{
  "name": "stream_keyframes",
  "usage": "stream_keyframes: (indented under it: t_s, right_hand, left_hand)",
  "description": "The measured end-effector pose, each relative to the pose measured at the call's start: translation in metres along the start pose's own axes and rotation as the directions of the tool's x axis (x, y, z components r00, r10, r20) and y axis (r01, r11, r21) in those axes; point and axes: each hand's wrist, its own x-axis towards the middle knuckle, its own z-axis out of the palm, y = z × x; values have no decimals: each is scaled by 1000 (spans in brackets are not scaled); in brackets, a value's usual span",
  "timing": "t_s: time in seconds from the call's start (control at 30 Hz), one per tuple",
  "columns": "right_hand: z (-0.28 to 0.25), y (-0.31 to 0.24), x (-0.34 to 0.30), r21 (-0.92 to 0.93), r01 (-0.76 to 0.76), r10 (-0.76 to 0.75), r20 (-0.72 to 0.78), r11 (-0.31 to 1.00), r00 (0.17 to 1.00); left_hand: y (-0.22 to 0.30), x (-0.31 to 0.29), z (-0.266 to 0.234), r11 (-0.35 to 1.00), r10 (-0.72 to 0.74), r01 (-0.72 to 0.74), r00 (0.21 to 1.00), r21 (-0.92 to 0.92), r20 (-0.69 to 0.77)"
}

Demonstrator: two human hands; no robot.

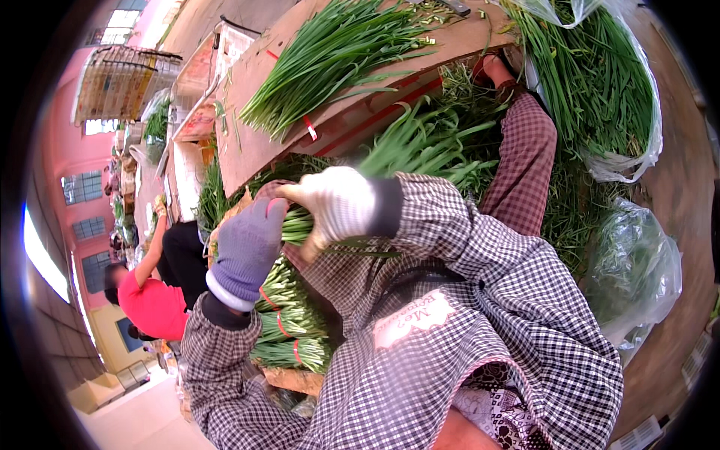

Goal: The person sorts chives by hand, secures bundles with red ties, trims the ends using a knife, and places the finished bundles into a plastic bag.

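My left hand, in a purple-grey knit glove, has its fingers closed around a small bunch of green chives. From the right, my right hand, in a cream-white glove and slightly blurred, curls its thumb and fingers around the same bunch. Just below my hands lie tied bundles of chives, bound with red bands. Blurred green leaves spread out beyond my right hand; whether they belong to the held bunch I cannot tell. A loose heap of chives rests on a brown board ahead.
A knife lies at the board's far edge. On the right stand an open plastic bag of chives and a clear plastic bag. Trimmings cover the ground by my leg. Another person in a red top works at the left beside crates.
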Motion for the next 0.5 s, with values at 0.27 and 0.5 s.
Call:
stream_keyframes:
  t_s: [0.27,0.5]
  right_hand:
    - [85,95,-44,204,-234,253,-71,951,965]
    - [62,93,-49,327,-189,274,-237,926,932]
  left_hand:
    - [-3,18,24,893,-131,78,987,-443,-91]
    - [69,33,69,-116,-408,41,909,-992,85]
